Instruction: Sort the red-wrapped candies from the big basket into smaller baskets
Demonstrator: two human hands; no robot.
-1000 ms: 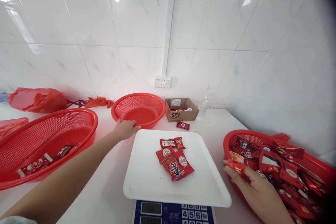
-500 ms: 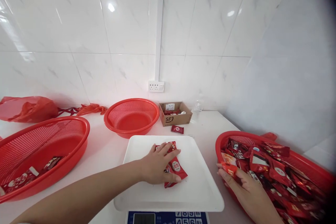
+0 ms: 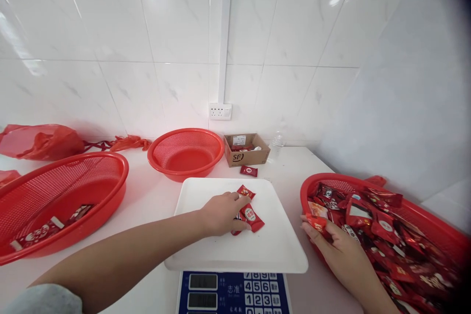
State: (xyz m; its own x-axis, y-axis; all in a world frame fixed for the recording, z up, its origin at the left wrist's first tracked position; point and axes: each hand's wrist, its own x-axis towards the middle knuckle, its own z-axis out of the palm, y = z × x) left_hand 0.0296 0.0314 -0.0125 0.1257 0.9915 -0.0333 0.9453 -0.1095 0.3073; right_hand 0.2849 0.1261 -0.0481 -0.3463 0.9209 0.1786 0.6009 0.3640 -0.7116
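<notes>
My left hand (image 3: 220, 213) lies on the white scale tray (image 3: 221, 250), its fingers curled around a small pile of red snack packets (image 3: 250, 215). My right hand (image 3: 336, 245) rests at the rim of the red basket (image 3: 368, 184) on the right, which is full of red packets. A small red packet (image 3: 315, 222) is pinched between its thumb and fingers. The blue scale panel (image 3: 231, 292) with keypad sits under the tray's front edge.
A large red basket (image 3: 91, 162) with a few packets stands at the left. A round red basket (image 3: 186, 154), a small cardboard box (image 3: 246, 149), a loose red packet (image 3: 248, 170) and red plastic bags (image 3: 40, 140) lie along the tiled wall.
My left hand came back from the round basket's rim to the tray and closed over the packets there. My right hand stayed at the right basket, holding its packet.
</notes>
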